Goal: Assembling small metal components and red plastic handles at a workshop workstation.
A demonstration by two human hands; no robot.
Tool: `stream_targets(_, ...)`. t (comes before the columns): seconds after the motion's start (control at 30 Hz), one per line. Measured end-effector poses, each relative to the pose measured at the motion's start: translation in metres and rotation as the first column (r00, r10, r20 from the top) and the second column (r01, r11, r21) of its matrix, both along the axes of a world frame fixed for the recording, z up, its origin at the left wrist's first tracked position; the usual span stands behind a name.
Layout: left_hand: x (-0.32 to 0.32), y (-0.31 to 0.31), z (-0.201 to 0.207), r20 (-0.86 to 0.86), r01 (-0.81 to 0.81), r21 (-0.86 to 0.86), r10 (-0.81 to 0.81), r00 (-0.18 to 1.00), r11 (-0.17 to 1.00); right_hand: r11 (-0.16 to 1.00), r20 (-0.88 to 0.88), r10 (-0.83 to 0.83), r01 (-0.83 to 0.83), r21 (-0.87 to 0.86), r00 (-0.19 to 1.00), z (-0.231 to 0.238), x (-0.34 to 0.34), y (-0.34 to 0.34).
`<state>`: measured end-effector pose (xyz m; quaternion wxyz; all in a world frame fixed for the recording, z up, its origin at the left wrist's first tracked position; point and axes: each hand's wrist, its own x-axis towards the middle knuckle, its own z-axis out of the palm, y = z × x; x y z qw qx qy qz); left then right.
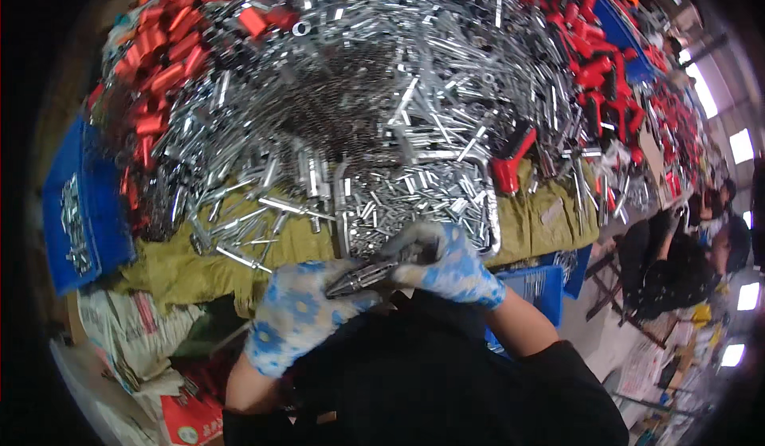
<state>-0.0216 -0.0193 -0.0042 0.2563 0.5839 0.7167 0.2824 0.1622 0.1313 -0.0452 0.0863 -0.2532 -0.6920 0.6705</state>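
My left hand (pixel 299 307), in a white glove with blue flowers, is closed around a tapered grey metal tool part (pixel 362 279). The part's narrow end points left, toward my left thumb. My right hand (pixel 450 267), gloved alike, has its fingers curled over the part's other end and hides much of it. Just beyond my hands lies a shiny metal tray (pixel 492 227) filled with small silvery pins and sleeves (pixel 426 199). A red and black handle (pixel 514 159) rests beside the tray's far right corner.
Heaped loose metal parts (pixel 446 72) cover the bench. Red plastic parts are piled at left (pixel 163 48) and right (pixel 598 72). A blue bin (pixel 100 231) stands left, another blue bin (pixel 542 291) beneath the right edge. Yellow-green cloth (pixel 183 267) covers the front edge. People (pixel 677 255) sit far right.
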Motion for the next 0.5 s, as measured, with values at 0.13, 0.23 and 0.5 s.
stream_targets(0.13,0.039,0.017,0.005,-0.391,0.105,-0.016,-0.103,0.914,0.994,0.998,0.032,-0.054,0.052,0.043,0.998,-0.011,0.026,-0.014)
stream_targets(0.23,0.052,0.037,0.008,-0.386,0.215,-0.109,-0.241,0.891,0.971,0.804,-0.052,-0.238,0.167,-0.571,0.97,-0.022,0.053,-0.018)
stream_targets(0.5,0.092,0.077,-0.012,-0.328,0.472,-0.042,-0.459,0.826,0.88,0.924,-0.048,-0.314,0.294,-0.244,0.948,-0.024,0.119,-0.011)
